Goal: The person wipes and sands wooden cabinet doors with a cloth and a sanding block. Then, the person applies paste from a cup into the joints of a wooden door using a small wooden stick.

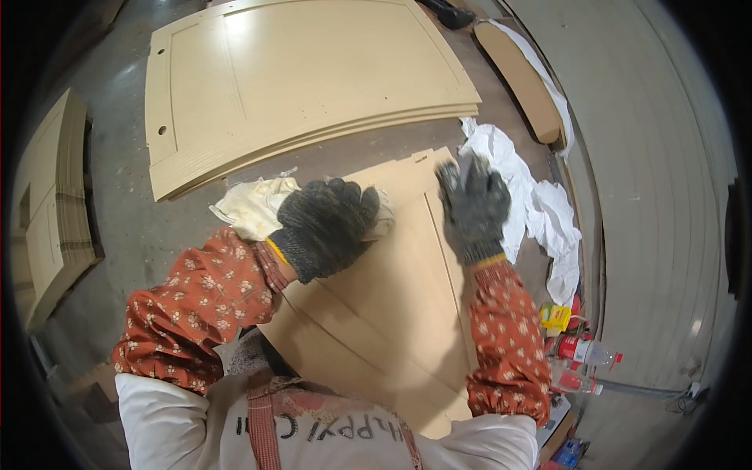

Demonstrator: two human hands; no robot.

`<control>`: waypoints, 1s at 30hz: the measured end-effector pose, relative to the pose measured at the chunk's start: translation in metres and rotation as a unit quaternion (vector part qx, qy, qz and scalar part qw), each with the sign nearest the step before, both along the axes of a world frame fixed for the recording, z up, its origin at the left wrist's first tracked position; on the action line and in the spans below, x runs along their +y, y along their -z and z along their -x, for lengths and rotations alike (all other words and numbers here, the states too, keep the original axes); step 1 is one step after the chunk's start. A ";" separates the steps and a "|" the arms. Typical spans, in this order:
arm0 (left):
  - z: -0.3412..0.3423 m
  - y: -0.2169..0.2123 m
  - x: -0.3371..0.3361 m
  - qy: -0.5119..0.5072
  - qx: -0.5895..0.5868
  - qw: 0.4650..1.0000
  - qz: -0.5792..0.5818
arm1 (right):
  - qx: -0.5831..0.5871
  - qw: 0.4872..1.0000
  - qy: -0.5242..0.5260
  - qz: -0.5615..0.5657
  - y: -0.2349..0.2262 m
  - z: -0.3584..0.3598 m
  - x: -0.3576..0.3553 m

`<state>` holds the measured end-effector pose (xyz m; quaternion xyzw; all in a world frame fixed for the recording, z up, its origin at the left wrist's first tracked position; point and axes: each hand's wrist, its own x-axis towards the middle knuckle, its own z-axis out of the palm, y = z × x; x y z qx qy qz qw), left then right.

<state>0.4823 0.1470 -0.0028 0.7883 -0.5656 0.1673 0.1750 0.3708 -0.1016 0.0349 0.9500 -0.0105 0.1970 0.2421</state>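
A beige door panel [392, 290] with long grooves lies in front of me, its near end by my body. My left hand [329, 223], in a dark knit glove with a yellow cuff edge, is closed over a pale rag [384, 215] on the panel. Part of a crumpled, yellowish-white cloth [254, 205] shows left of that hand; whether both are one piece is hidden beneath the glove. At the panel's far right edge my right hand [476, 202], gloved the same way and slightly blurred, has its fingers apart and holds nothing.
Beyond lies a stack of beige door panels [313, 74]; another panel stack [59, 204] is at the far left. White crumpled sheeting [540, 211] trails along the right. Near my right forearm are plastic bottles [583, 351] and a yellow packet [555, 317]. A brown board [517, 78] sits upper right.
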 end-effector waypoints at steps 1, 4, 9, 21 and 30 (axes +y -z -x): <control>0.000 0.002 0.000 -0.004 -0.028 1.000 -0.003 | 0.012 1.000 0.026 -0.005 -0.003 0.010 -0.001; 0.001 0.007 -0.002 0.016 0.084 0.996 0.036 | -0.048 0.998 0.009 0.026 -0.009 0.031 -0.006; 0.000 0.010 0.000 0.019 0.009 0.995 0.096 | 0.029 0.990 0.122 -0.062 0.005 0.014 -0.004; 0.002 0.008 0.004 0.015 0.085 0.996 0.018 | 0.026 0.825 0.271 -0.495 -0.023 0.015 -0.015; 0.003 0.002 0.003 0.016 0.107 0.994 0.001 | 0.034 0.949 0.168 -0.266 -0.026 0.000 0.005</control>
